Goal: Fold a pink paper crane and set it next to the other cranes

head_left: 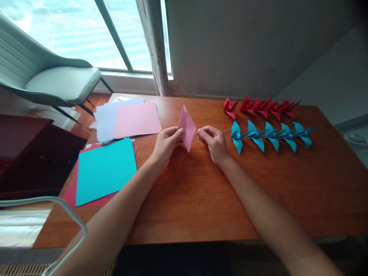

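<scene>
A pink paper folded into a diamond shape [188, 128] is held upright above the middle of the wooden table. My left hand [169, 141] grips its left side, thumb on the front face and the other fingers behind, partly hidden. Just beside the diamond's right corner is my right hand [212, 141], its thumb and forefinger pressed together and the other fingers curled. A narrow gap seems to separate these fingertips from the paper, and nothing shows between them.
Turquoise sheets [106, 168] overlap red sheets [70, 193] at the table's left. Behind them lie pink sheets [136, 119] and pale blue sheets [105, 120]. Several blue paper cranes [270, 134] and red paper cranes [266, 106] line the right side. A white cable [69, 211] curves at lower left.
</scene>
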The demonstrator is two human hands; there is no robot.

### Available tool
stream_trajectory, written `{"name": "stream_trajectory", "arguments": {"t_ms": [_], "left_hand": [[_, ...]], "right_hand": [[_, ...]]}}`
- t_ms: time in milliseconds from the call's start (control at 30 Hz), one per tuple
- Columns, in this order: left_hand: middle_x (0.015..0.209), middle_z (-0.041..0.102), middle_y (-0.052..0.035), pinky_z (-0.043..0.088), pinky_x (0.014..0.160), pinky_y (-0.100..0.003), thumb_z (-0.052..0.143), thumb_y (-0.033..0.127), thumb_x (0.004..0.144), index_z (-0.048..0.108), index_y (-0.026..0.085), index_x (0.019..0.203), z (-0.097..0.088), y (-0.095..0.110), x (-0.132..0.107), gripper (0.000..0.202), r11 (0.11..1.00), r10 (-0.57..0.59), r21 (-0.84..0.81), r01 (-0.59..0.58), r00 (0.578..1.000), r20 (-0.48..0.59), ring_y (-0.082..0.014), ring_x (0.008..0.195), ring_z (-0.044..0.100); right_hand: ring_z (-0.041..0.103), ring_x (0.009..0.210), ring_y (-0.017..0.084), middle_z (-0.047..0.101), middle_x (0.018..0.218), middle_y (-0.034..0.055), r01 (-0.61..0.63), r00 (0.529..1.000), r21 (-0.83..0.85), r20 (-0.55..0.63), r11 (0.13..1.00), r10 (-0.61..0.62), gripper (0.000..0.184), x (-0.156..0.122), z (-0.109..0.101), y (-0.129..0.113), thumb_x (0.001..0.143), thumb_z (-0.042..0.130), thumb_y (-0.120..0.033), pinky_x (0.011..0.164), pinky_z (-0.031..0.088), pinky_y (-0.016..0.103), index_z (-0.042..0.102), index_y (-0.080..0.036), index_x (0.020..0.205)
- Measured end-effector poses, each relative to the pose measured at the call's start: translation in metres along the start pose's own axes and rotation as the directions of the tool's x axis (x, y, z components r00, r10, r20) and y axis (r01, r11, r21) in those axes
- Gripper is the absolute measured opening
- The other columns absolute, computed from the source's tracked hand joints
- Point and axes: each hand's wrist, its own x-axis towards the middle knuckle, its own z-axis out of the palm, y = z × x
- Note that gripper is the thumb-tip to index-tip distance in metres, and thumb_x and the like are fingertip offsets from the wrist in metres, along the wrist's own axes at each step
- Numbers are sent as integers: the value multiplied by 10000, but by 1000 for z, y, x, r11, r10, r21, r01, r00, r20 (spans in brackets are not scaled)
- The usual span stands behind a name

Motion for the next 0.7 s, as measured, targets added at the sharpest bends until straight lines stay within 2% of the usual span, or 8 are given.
{"name": "stream_trajectory", "arguments": {"t_ms": [100,167,267,333,400,567,700], "left_hand": [[710,646,-4,510,651,-214,840,426,731,714,143,731,0,0,0,310,1000,-3,-3,3,1000,10,-103,649,588],[716,666,-11,516,651,-215,843,435,729,731,142,750,2,0,0,315,1000,5,16,-5,999,35,-108,651,600],[718,691,-18,529,658,-227,843,442,733,748,142,770,4,0,-1,316,999,24,32,-26,998,66,-112,635,609],[727,707,-24,536,660,-238,841,443,739,755,142,784,4,0,-1,316,999,36,39,-39,996,78,-118,626,617],[737,719,-34,545,666,-249,827,451,758,759,137,800,4,0,-1,324,998,37,44,-41,995,93,-128,629,634],[752,737,-52,564,677,-272,788,484,798,758,129,835,2,-1,0,359,998,23,59,-33,988,151,-154,646,675],[740,735,-47,556,654,-261,793,489,789,750,131,820,3,-2,1,361,996,44,71,-54,989,138,-156,646,678]], "right_hand": [[484,583,115,594,632,-17,-3,999,27,-41,1000,5,229,2,-2,1,808,721,-408,547,375,263,678,-208,706],[497,601,119,601,663,-12,-1,999,28,-46,1000,2,278,1,-3,0,845,688,-467,542,375,260,671,-212,737],[502,617,120,585,683,-13,37,999,-39,21,999,-36,355,-2,-1,0,897,626,-540,563,385,265,665,-211,769],[502,620,119,587,679,-15,64,997,-103,46,993,-60,339,-3,0,0,879,664,-526,590,391,273,675,-205,769],[509,625,124,606,679,-14,65,998,-131,21,989,-63,295,-4,0,0,846,711,-487,608,394,283,696,-202,767],[479,606,132,585,626,-20,28,999,-58,-29,998,-30,236,-3,-1,1,800,734,-429,593,383,290,706,-216,702],[461,586,124,577,615,-25,9,1000,-23,-11,1000,-10,239,-3,-1,1,795,738,-424,569,364,283,685,-215,690]]}}
